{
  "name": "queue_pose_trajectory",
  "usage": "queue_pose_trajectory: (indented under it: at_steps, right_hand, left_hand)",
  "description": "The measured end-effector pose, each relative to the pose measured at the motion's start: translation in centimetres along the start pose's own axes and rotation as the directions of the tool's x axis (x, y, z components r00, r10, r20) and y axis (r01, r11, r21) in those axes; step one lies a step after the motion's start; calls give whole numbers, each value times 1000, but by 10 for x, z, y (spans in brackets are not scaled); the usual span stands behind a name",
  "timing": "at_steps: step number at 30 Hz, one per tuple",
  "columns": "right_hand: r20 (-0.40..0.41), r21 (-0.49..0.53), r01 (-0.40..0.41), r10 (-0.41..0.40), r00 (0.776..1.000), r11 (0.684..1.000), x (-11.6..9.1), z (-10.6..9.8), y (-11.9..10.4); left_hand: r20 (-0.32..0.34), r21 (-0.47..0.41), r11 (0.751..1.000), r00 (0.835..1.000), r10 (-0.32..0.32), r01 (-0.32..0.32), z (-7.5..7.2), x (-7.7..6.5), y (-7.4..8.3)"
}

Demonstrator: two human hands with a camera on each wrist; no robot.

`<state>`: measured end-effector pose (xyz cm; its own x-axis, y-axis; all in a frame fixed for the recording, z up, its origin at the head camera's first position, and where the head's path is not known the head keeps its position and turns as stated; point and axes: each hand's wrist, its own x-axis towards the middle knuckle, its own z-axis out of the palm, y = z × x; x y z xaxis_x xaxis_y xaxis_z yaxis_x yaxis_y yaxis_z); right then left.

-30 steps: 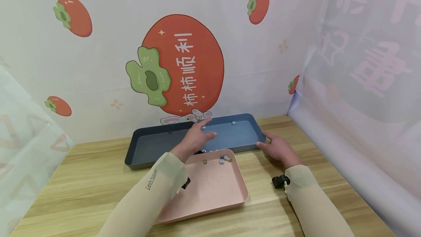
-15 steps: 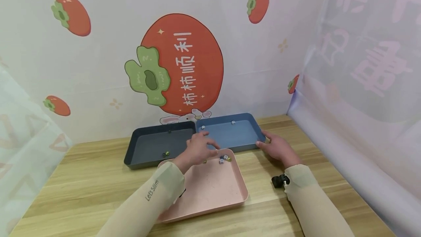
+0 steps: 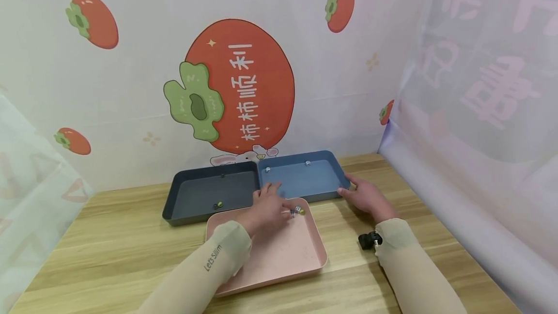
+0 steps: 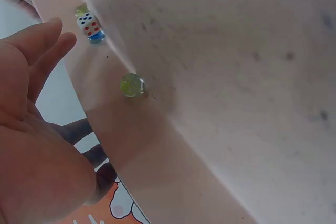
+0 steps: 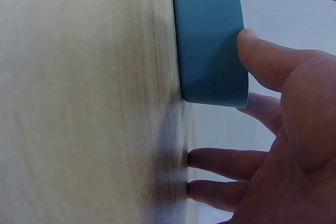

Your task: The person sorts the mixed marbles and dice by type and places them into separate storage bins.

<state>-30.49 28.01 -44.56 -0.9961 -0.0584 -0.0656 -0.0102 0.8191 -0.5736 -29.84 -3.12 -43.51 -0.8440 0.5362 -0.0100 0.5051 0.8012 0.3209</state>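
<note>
My left hand (image 3: 268, 210) hovers over the far side of the pink tray (image 3: 283, 251), fingers spread and holding nothing. Close to its fingertips, a white die (image 4: 88, 23) lies between a blue marble (image 4: 96, 37) and a yellow-green marble (image 4: 81, 10) along the tray's wall. A clear greenish marble (image 4: 132, 85) sits apart from them; in the head view the hand hides it. My right hand (image 3: 366, 195) holds the near right corner of the blue tray (image 5: 210, 40), thumb at the rim and index finger round the corner. Its other fingers touch the table.
Two dice, one at the left (image 3: 268, 170) and another die (image 3: 307, 163) at the back, lie in the blue tray. A dark grey tray (image 3: 209, 188) adjoins it, with a yellow-green marble (image 3: 220, 204) and darker marbles. A printed cloth (image 3: 331, 76) stands behind the wooden table (image 3: 109, 236).
My left hand has drawn back from between the two far trays to above the pink tray, then nearer its dice and marbles. The right hand stays at the blue tray's corner.
</note>
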Motion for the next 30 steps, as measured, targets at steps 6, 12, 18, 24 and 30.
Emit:
queue_pose_trajectory:
  at_steps: [6, 12, 18, 24, 30]
  right_hand:
    - [-1, -4, 5, -5, 1000, 1000, 0, -1, 0]
    - [-1, -2, 3, -3, 1000, 1000, 0, -1, 1]
    - [4, -5, 1, -1, 1000, 1000, 0, 0, -1]
    - [9, 2, -4, 4, 1000, 1000, 0, 0, -1]
    - [9, 3, -3, 3, 1000, 1000, 0, 0, -2]
  left_hand:
    - [8, 14, 1000, 1000, 17, -17, 0, -3, -1]
    - [0, 16, 1000, 1000, 27, -27, 2, -3, 0]
    - [-2, 56, 998, 999, 44, -44, 4, -4, 1]
    - [4, 109, 993, 999, 41, -42, 5, -7, 0]
    - [-48, -85, 996, 999, -26, 22, -9, -3, -10]
